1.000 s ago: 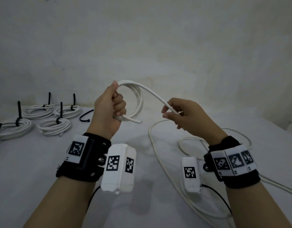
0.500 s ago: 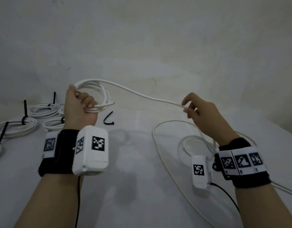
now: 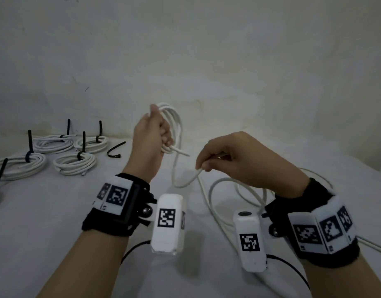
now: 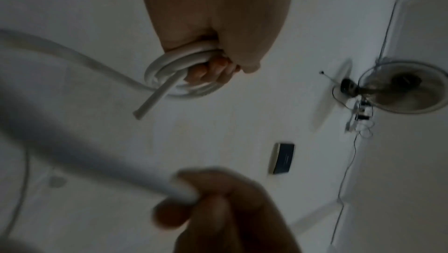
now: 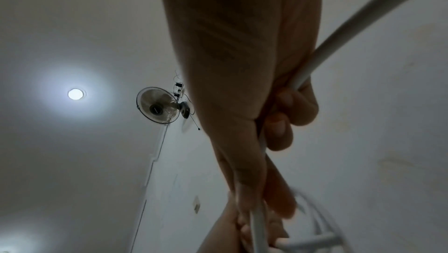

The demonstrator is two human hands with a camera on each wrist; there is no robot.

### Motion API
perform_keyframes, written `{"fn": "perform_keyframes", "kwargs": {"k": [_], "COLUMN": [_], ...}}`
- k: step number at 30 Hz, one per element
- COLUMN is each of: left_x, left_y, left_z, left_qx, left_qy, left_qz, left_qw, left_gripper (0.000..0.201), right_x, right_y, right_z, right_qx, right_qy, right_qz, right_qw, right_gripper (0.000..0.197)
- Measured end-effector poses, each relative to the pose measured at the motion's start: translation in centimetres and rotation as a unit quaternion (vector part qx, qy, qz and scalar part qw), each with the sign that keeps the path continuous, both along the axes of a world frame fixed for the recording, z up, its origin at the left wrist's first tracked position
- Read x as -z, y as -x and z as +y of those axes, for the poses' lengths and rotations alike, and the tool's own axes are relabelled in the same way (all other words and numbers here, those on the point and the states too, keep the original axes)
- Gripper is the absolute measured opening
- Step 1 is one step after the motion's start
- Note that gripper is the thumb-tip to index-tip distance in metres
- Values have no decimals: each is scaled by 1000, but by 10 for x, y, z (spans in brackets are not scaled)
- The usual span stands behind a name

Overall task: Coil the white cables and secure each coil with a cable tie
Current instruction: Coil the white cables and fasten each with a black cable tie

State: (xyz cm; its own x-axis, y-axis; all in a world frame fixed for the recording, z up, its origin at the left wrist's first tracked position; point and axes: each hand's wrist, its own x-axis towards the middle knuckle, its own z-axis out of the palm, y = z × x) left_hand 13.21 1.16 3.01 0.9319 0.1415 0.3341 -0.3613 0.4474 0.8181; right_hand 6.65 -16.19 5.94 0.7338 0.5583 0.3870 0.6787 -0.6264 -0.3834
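The white cable (image 3: 374,247) runs off the frame's right edge.

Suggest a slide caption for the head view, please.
Left hand grips a partly wound white coil while right hand feeds the cable; tied coils lie behind.

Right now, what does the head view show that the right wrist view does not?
Only the head view shows the tied coils, a loose black cable tie and slack cable on the table. Only the right wrist view shows a ceiling light and wall fan. Both show the right hand gripping the white cable.
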Motion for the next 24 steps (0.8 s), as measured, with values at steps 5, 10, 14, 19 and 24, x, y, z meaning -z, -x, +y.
{"fn": "perform_keyframes", "kwargs": {"k": [5, 10, 14, 19, 24], "left_x": [5, 4, 3, 3, 2], "left_y": [18, 27, 31, 30, 19], "left_z": [-24, -30, -30, -30, -21], "left_qx": [104, 178, 228, 176, 110], "left_qy": [-163, -199, -190, -200, -100], "left_qz": [-23, -41, -23, -12, 19], "left_qw": [981, 963, 955, 964, 989], "left_gripper": [37, 33, 41, 39, 38], "right_x": [-6, -3, 2, 4, 6], "right_y": [-2, -13, -19, -23, -29], "right_z": [-10, -21, -23, -24, -36], "right_qx": [6, 74, 99, 101, 130], "right_qy": [-124, -191, -217, -206, -218], "right_qz": [-103, -160, -176, -149, -56], "right_qw": [987, 966, 955, 962, 966], "right_gripper": [9, 6, 7, 6, 9]}}
